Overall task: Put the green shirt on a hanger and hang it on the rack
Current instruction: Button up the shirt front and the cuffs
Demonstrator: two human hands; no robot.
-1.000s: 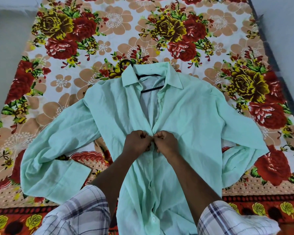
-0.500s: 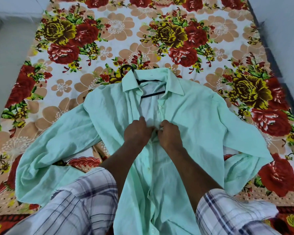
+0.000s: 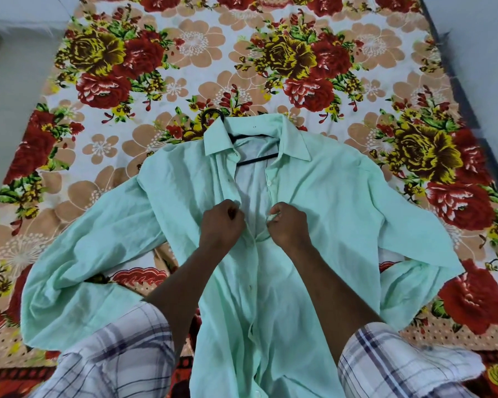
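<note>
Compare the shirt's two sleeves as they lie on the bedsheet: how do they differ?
The left sleeve runs long down toward the near corner, its cuff end folded flat by the person's plaid sleeve. The right sleeve reaches outward, then doubles back under itself, looking shorter and bunched. The left sleeve shows more wrinkles along its length. Both are the same pale green, lie on the floral bedsheet, and neither hand touches them.

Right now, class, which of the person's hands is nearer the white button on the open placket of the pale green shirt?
The right hand: the white button sits just above it. The left hand grips the opposite edge, farther left.
</note>
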